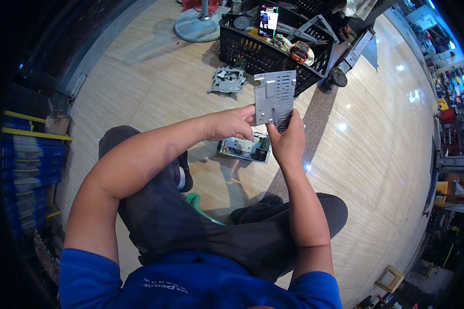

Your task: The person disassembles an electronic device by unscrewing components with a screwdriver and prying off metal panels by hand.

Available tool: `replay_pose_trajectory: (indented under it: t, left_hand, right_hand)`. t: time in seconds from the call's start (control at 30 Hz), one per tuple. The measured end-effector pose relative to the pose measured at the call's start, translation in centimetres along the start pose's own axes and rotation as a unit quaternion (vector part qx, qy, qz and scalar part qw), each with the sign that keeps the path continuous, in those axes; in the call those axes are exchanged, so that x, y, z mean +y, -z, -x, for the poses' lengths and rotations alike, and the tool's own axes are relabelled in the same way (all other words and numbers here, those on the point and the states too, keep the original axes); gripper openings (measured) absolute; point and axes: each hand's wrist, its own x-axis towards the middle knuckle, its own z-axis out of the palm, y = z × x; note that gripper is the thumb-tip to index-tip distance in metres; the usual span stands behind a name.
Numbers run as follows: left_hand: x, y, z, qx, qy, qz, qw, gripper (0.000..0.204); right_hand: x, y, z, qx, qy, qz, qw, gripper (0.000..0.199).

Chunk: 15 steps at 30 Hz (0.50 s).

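Note:
A flat grey metal panel [275, 92] with slots and punched holes is held up in front of me, tilted upright. My right hand [287, 140] grips its lower right corner, thumb across the front face. At its lower left edge is my left hand [233, 123], with some fingers passing behind the panel and out of sight. Below both hands an opened device chassis [245, 148], with light inner parts and dark components, lies on the floor, partly covered by the hands.
Another metal chassis part [227, 81] rests on the floor ahead. Behind it stands a black plastic crate [242, 54] bearing a lit phone [268, 21] and a multimeter [299, 52]. A round stand base [198, 28] is at far left; a small stool [390, 279] is at lower right.

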Motion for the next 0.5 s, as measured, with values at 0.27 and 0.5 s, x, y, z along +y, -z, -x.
replay_pose_trajectory:
  t: [0.27, 0.5]
  left_hand:
    - [1.0, -0.6, 1.0, 0.034, 0.038, -0.012, 0.999, 0.110]
    - [0.0, -0.2, 0.1, -0.010, 0.015, -0.004, 1.000, 0.100]
  right_hand:
    - [1.0, 0.8, -0.9, 0.009, -0.026, -0.035, 0.999, 0.053]
    - [-0.1, 0.1, 0.3, 0.015, 0.032, -0.002, 0.999, 0.062]
